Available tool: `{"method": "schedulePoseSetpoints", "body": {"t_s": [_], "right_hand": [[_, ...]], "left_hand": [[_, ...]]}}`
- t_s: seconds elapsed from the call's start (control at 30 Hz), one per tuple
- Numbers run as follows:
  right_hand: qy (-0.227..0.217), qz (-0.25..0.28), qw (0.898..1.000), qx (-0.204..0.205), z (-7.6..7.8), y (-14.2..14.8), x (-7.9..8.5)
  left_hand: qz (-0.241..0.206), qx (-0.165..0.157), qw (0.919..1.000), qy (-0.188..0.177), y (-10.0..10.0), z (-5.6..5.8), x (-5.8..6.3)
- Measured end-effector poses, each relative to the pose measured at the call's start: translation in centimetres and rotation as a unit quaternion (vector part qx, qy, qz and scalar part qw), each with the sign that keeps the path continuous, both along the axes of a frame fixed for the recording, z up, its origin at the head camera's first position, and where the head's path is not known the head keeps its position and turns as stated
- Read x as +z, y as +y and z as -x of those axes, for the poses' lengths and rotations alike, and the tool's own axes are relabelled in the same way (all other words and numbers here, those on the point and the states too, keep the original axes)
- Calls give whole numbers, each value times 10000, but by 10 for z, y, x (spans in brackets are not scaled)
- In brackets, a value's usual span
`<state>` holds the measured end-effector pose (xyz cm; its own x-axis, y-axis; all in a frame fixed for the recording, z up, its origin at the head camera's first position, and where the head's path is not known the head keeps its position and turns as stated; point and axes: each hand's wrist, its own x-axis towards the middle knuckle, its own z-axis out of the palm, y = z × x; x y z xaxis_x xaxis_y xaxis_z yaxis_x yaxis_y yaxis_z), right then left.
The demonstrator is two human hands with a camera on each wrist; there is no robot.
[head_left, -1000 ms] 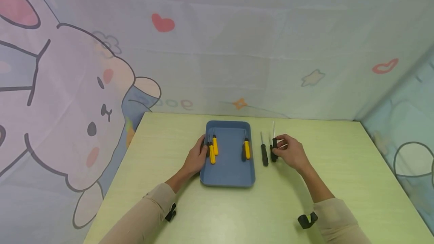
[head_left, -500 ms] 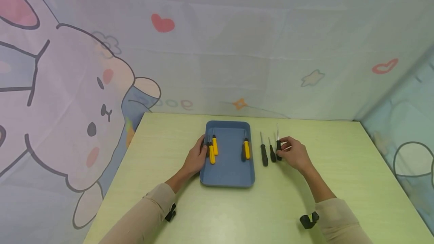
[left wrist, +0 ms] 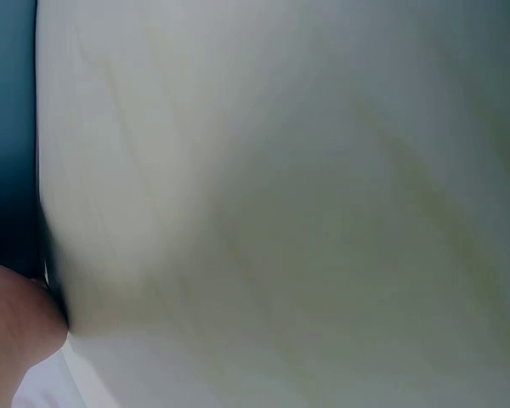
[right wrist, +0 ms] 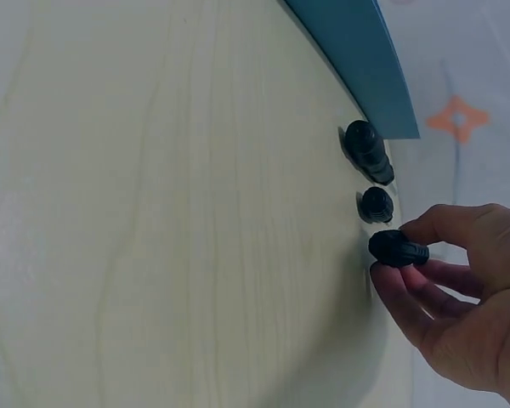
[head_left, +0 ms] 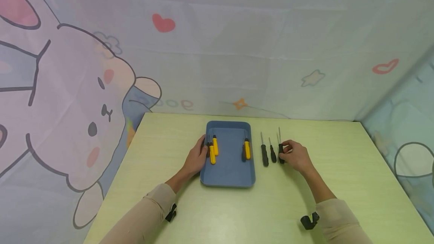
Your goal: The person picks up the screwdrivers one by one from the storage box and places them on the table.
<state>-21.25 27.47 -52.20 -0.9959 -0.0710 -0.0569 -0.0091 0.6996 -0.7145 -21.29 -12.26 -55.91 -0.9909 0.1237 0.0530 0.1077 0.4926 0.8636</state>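
Observation:
My right hand (head_left: 296,156) pinches the black handle of a screwdriver (head_left: 281,150) between thumb and fingers, close over the table, its metal shaft pointing away. To its left lie two more black-handled screwdrivers, a larger one (head_left: 264,155) and a smaller one (head_left: 273,154); their handle ends also show in the right wrist view. My left hand (head_left: 196,157) grips the left rim of a blue tray (head_left: 227,180), thumb over the edge and fingers hidden outside. In the tray, yellow-handled screwdrivers (head_left: 215,147) lie along the left side, and a yellow one (head_left: 247,150) beside a black one (head_left: 243,153) along the right.
The pale wood-grain table (head_left: 230,217) ends at a printed cloth backdrop (head_left: 237,48). A black wrist mount (head_left: 309,221) hangs by the right sleeve, another (head_left: 171,212) by the left one.
My right hand has carried its screwdriver to the right and lower, away from the two black ones beside it. The left hand and the tray have stayed in place.

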Motion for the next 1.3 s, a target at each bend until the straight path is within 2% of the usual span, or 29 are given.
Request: {"method": "schedulePoseSetpoints", "body": {"t_s": [0.3, 0.53, 0.87, 1.3], "right_hand": [[3, -416, 9991, -46, -2, -2, -2], [111, -415, 9990, -124, -4, -3, -7], [428, -767, 9961, -5, -5, -9, -5], [476, -825, 9954, -60, -10, -13, -3]], "left_hand": [[-58, -33, 10000, 43, 1, -1, 0], [-30, -33, 9999, 91, 1, -2, -2], [-110, -48, 9998, 162, 0, -1, 0], [-97, -26, 9999, 131, 0, -1, 1]]}}
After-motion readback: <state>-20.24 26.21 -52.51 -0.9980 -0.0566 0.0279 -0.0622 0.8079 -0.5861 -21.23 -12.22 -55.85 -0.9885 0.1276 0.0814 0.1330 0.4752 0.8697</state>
